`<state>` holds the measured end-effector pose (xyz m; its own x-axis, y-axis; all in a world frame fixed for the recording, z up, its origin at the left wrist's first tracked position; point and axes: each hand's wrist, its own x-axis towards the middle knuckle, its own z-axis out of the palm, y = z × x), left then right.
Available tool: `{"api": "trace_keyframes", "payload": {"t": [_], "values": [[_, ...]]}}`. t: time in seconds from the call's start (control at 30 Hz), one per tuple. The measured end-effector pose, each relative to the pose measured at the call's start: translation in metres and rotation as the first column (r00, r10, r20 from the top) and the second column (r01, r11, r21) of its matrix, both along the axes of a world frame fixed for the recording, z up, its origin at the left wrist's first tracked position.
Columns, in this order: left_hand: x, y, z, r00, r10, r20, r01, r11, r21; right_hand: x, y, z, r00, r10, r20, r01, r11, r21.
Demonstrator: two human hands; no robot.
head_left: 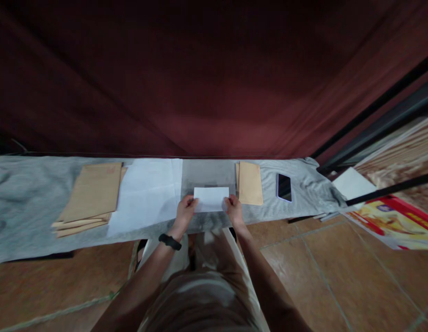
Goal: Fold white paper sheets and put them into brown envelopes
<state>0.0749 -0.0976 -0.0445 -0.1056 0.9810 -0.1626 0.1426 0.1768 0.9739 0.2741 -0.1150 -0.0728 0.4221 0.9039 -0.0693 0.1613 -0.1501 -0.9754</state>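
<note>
A small white rectangle of paper [211, 199], which looks folded, is held level between my two hands at the front edge of the cloth-covered bench. My left hand [186, 210] pinches its left end, thumb on top. At the right end, my right hand [234, 209] grips it the same way. Large white sheets [150, 191] lie just left of my left hand. Beyond my right hand rests a small stack of brown envelopes [250, 183]. Larger brown envelopes [92, 191] are piled at the far left.
A phone [284, 187] lies on the grey cloth [311, 184] to the right. Behind the bench hangs a dark red curtain [214, 101]. Black metal bars [380, 108] and a red and yellow box [397, 223] stand at the right, above a tiled floor [304, 263].
</note>
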Motion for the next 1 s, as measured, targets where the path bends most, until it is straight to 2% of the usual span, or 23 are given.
{"api": "trace_keyframes", "payload": {"t": [0.3,0.53,0.6,0.67,0.73,0.8,0.93,1.0], "values": [[-0.001,0.005,0.000,0.999,0.041,0.020,-0.041,0.999,-0.002,-0.001,-0.005,0.002,0.999,-0.004,-0.049,0.002,0.999,-0.037],[0.000,-0.008,0.005,0.988,-0.031,0.149,0.045,0.995,-0.090,0.005,-0.008,0.002,0.998,0.033,-0.051,-0.035,0.998,-0.043],[-0.001,-0.010,0.006,0.985,-0.026,0.173,0.041,0.996,-0.084,0.007,-0.012,0.003,0.999,0.046,0.002,-0.046,0.999,0.000],[-0.001,-0.010,0.007,0.982,-0.008,0.190,0.022,0.997,-0.072,0.006,-0.018,0.004,0.985,0.030,0.171,-0.050,0.992,0.112],[-0.002,-0.009,0.008,0.979,0.010,0.202,0.003,0.998,-0.063,0.002,-0.025,0.007,0.932,0.011,0.363,-0.093,0.973,0.210],[-0.001,-0.010,0.010,0.977,0.020,0.211,-0.008,0.998,-0.057,-0.004,-0.032,0.011,0.850,0.047,0.525,-0.207,0.946,0.249],[0.004,-0.017,0.016,0.977,-0.015,0.214,0.025,0.999,-0.042,-0.019,-0.043,0.019,0.611,0.193,0.768,-0.501,0.845,0.186],[0.006,-0.021,0.021,0.980,-0.056,0.193,0.063,0.997,-0.032,-0.022,-0.043,0.021,0.493,0.227,0.840,-0.576,0.808,0.120]]}}
